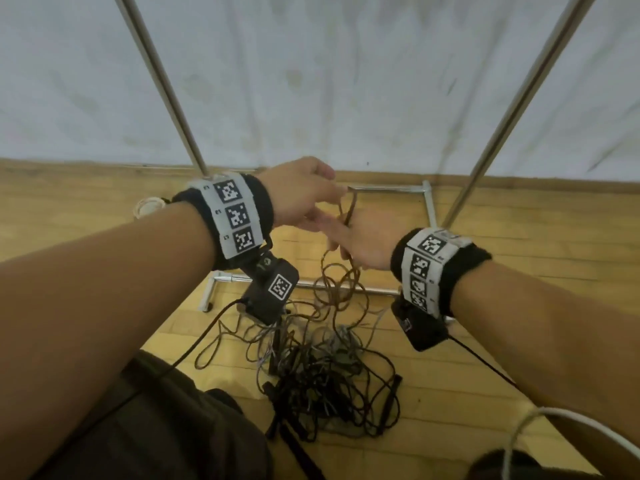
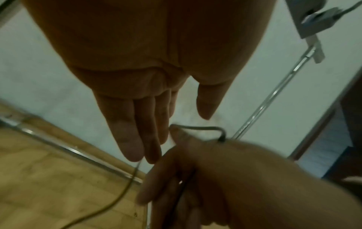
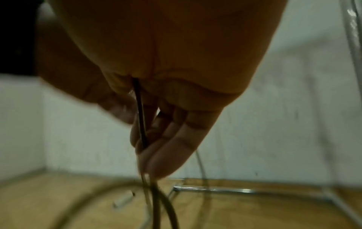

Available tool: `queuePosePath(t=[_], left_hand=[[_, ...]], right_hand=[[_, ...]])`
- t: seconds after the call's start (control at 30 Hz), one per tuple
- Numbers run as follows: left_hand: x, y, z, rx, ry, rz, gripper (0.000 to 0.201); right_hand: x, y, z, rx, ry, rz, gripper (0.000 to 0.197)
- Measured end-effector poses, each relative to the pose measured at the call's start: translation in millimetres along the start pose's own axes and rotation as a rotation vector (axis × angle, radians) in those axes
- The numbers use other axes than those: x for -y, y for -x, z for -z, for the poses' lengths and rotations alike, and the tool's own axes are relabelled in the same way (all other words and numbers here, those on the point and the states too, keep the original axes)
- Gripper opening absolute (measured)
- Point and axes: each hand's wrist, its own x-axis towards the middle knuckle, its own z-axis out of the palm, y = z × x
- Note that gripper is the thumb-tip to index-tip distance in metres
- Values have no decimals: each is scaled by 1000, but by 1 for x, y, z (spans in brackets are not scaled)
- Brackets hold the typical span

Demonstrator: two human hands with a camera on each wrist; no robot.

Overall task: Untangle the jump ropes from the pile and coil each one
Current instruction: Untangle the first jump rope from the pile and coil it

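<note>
A tangled pile of dark jump ropes (image 1: 322, 375) lies on the wooden floor in front of my knees, with a black handle (image 1: 391, 400) at its right side. A thin brown jump rope (image 1: 341, 282) rises out of it in several hanging loops. My right hand (image 1: 346, 233) grips this rope (image 3: 141, 117), its strands running through the palm (image 3: 156, 139) between thumb and curled fingers. A bend of the rope (image 2: 203, 128) sticks out above that hand. My left hand (image 1: 332, 195) hovers just above and left, fingers straight (image 2: 156, 124), thumb apart, a strand brushing its fingertips.
A metal rack stands ahead: two slanted poles (image 1: 162, 84) (image 1: 530, 84) and low base bars (image 1: 388, 189) on the floor. A white sheet (image 1: 311, 81) hangs behind. A pale roll (image 1: 149, 206) lies left, a white cable (image 1: 554, 414) at lower right.
</note>
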Motion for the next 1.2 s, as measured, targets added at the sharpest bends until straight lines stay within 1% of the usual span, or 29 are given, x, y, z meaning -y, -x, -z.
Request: queuePosePath(t=[0.03,0.07,0.1,0.13,0.2,0.23,0.27,0.33,0.4,0.47,0.53,0.6,0.63,0.73,0.77,0.8,0.87,0.93,0.97,1.0,1.07,1.1,1.13,1.2], left_hand=[[1,-3,-1,7,10,11,25],[1,-4,-3,21,41,22,29],[1,-5,-4,41,85,32,38],[0,-7,-5,66,140,33,49],[-4,-8,-8,127,240,33,66],[-3,-5,-7,174,246,29,72],[-14,-8,-5,245,210,-10,75],[-12,-5,-8,355,102,-52,71],[-14,-4,-8,410,103,-104,62],[-16,-5,-5,424,138,-143,39],[-14,-9,-2,443,86,-169,16],[-10,-10,-4,474,15,-168,6],[-8,-11,-6,473,-1,-156,9],[-6,-15,-15,460,-26,-84,31],[-6,-16,-18,470,-95,-83,36],[-6,-16,-20,487,-213,-99,37],[-4,-16,-28,501,-487,-112,27],[-1,-18,-33,430,-663,-121,18],[0,-20,-34,372,-711,-125,20],[1,-23,-33,306,-734,-125,30],[1,-27,-30,151,-686,-129,62],[-1,-29,-29,76,-575,-125,74],[-5,-30,-26,31,-373,-114,82],[-15,-30,-19,33,155,-105,96]], right_hand=[[6,1,13,12,-219,-67,64],[11,4,25,19,-436,-112,58],[16,8,36,7,-590,-135,53],[19,11,46,-19,-684,-144,50],[24,20,61,-64,-789,-150,50],[26,24,65,-88,-858,-157,51],[30,27,83,-133,-927,-148,52],[28,33,99,-186,-1084,-133,54],[25,37,113,-221,-1172,-113,54],[20,38,121,-303,-1273,-96,54],[13,37,125,-390,-1401,-108,53],[8,36,122,-420,-1472,-141,53],[6,36,119,-408,-1480,-157,54],[5,34,113,-347,-1481,-137,56],[6,34,115,-336,-1496,-111,58],[7,33,118,-334,-1526,-79,59],[7,34,129,-357,-1599,-19,61],[4,34,139,-377,-1659,17,62],[2,35,143,-381,-1675,28,62],[1,36,145,-375,-1681,31,62],[0,38,144,-326,-1653,5,60],[0,38,142,-293,-1611,-22,57],[1,39,138,-257,-1552,-53,54],[0,38,130,-194,-1399,-123,45]])
